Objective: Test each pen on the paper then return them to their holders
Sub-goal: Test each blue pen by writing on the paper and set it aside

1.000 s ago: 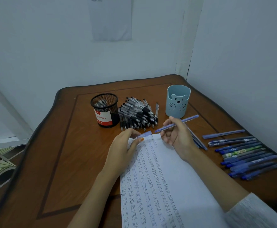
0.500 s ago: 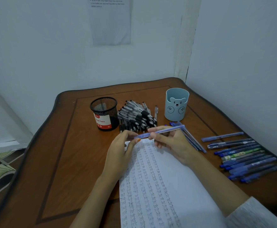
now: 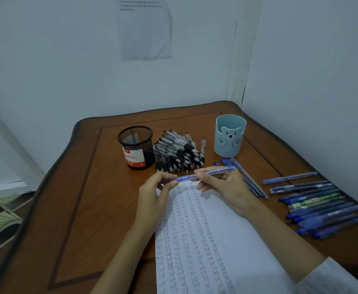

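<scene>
Holding a blue pen (image 3: 214,172) nearly level just above the top edge of the paper (image 3: 207,240), the person is gripping it at both ends. The right hand (image 3: 227,187) is curling its fingers (image 3: 203,187) around the barrel, while the left hand (image 3: 153,200) is pinching the pen's near end between thumb and forefinger; whether a cap is sitting fully on that end is hard to tell from here. The paper, covered in columns of handwritten "test", is lying on the brown table (image 3: 84,198) under both forearms. Behind the hands a black mesh holder (image 3: 136,145) with a red label is standing upright, a pile of black pens (image 3: 178,153) is lying just beside it, and a pale blue bear holder (image 3: 230,135) is standing further right. A small bunch of blue pens (image 3: 250,181) is lying on the table beside the right hand, partly hidden by it. A row of blue pens (image 3: 320,209), with one green one among them, is lying along the table's right side, well apart from the holders. A printed sheet (image 3: 144,30) is hanging on the wall behind.
</scene>
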